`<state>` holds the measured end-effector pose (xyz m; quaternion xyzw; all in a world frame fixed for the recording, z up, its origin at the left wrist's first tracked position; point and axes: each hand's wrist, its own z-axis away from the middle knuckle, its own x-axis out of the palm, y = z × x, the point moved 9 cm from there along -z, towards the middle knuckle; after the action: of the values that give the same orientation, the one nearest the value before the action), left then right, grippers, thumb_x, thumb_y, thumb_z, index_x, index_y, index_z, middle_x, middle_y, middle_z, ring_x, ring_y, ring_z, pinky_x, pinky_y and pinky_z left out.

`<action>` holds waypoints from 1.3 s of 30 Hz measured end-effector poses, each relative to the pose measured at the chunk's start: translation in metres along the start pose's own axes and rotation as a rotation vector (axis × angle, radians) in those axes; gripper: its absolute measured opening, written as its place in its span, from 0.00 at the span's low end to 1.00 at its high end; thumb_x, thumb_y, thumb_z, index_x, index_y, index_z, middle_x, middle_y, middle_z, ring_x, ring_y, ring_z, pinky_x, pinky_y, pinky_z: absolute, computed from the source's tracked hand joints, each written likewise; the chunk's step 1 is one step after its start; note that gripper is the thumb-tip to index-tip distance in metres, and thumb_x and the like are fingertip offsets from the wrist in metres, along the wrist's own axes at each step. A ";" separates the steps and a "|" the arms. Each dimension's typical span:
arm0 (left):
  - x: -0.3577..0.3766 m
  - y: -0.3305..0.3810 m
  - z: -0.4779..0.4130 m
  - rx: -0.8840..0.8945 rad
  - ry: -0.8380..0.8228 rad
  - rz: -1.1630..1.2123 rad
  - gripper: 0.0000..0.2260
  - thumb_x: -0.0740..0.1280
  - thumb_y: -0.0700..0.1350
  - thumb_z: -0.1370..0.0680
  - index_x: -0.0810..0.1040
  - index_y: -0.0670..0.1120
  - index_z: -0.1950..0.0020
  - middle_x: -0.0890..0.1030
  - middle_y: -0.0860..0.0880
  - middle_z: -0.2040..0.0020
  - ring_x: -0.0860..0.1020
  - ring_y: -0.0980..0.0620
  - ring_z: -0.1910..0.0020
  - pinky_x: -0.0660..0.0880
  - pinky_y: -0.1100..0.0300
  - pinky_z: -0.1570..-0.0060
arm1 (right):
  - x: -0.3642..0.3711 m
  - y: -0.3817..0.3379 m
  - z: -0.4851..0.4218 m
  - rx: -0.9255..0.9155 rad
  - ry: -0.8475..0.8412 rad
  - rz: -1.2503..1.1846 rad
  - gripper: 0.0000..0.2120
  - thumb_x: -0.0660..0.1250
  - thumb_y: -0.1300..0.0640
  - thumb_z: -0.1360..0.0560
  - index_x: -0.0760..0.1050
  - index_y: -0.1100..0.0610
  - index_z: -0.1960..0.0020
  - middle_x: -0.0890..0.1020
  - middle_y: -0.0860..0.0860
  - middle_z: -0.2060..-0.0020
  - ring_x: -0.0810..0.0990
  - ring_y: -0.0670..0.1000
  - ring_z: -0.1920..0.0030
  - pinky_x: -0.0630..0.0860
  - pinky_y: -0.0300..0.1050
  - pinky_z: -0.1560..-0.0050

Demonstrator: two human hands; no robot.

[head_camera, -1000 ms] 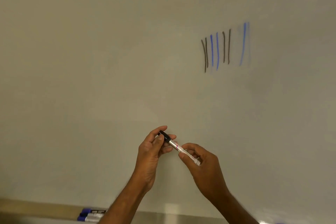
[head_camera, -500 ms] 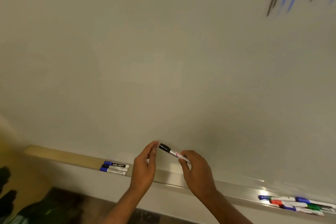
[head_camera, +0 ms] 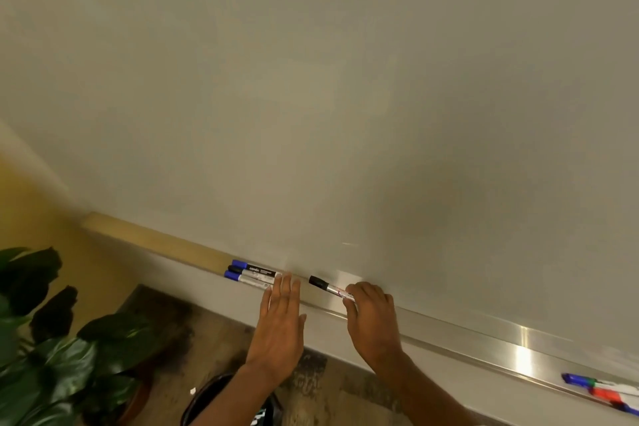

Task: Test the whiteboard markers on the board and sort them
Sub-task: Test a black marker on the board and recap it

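Your right hand (head_camera: 371,318) pinches the black-capped marker (head_camera: 328,286) by its barrel just above the tray (head_camera: 466,339), cap pointing left. Your left hand (head_camera: 281,315) is flat and holds nothing, its straight fingertips at the ends of three markers (head_camera: 252,275) lying together on the tray, between them and the held one. A mixed-colour bunch (head_camera: 605,391) lies well apart to the right, and a leafy plant (head_camera: 52,339) stands lower left.

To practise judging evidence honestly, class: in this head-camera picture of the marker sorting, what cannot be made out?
1. Black-capped marker: head view, rear end hidden in the grip of the right hand; label too small to read.
2. Left marker group: head view, right ends covered by the fingertips of the left hand.
3. Coloured markers: head view, cut off by the right picture edge, so their count is unclear.
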<state>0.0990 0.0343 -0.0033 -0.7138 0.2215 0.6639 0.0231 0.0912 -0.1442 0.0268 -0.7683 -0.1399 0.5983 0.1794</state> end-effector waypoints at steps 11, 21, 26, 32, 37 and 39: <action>0.052 -0.070 0.001 -0.071 0.008 -0.092 0.29 0.33 0.53 0.15 0.44 0.40 0.17 0.59 0.37 0.19 0.47 0.41 0.19 0.44 0.48 0.25 | 0.091 0.003 -0.009 0.048 -0.155 0.034 0.10 0.66 0.54 0.21 0.79 0.52 0.41 0.82 0.49 0.44 0.78 0.52 0.42 0.70 0.48 0.37; 0.072 -0.088 0.001 -0.100 -0.076 -0.125 0.29 0.35 0.51 0.16 0.56 0.38 0.20 0.62 0.36 0.21 0.53 0.40 0.21 0.46 0.50 0.26 | 0.124 -0.016 -0.024 0.022 -0.218 0.070 0.11 0.66 0.57 0.22 0.79 0.53 0.40 0.80 0.51 0.42 0.76 0.54 0.40 0.69 0.50 0.36; 0.078 -0.092 0.000 -0.120 -0.095 -0.132 0.29 0.51 0.48 0.20 0.56 0.38 0.20 0.62 0.36 0.21 0.48 0.40 0.19 0.45 0.50 0.25 | 0.133 -0.020 -0.025 0.034 -0.233 0.103 0.13 0.70 0.60 0.26 0.80 0.53 0.42 0.80 0.52 0.44 0.76 0.55 0.41 0.72 0.51 0.37; 0.073 -0.083 -0.001 -0.119 -0.116 -0.082 0.28 0.38 0.54 0.14 0.58 0.39 0.21 0.65 0.36 0.22 0.60 0.37 0.21 0.47 0.50 0.25 | 0.134 -0.019 -0.022 0.014 -0.209 0.090 0.14 0.70 0.62 0.26 0.80 0.53 0.41 0.80 0.52 0.44 0.75 0.55 0.41 0.72 0.51 0.38; 0.066 -0.072 -0.003 -0.108 -0.084 -0.043 0.32 0.38 0.63 0.15 0.47 0.46 0.17 0.47 0.44 0.16 0.44 0.45 0.17 0.38 0.51 0.22 | 0.112 -0.016 -0.014 0.006 -0.043 -0.014 0.12 0.65 0.54 0.22 0.80 0.55 0.41 0.82 0.52 0.45 0.78 0.56 0.42 0.76 0.54 0.41; 0.060 -0.060 -0.004 -0.083 -0.069 -0.003 0.33 0.37 0.65 0.16 0.46 0.47 0.16 0.42 0.46 0.16 0.38 0.49 0.18 0.37 0.50 0.22 | 0.098 -0.015 -0.009 -0.006 0.012 -0.053 0.15 0.60 0.50 0.20 0.79 0.55 0.40 0.81 0.52 0.43 0.77 0.55 0.40 0.75 0.55 0.40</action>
<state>0.1246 0.0698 -0.0756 -0.6913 0.1920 0.6966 0.0021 0.1236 -0.0892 -0.0500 -0.7683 -0.1609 0.5884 0.1940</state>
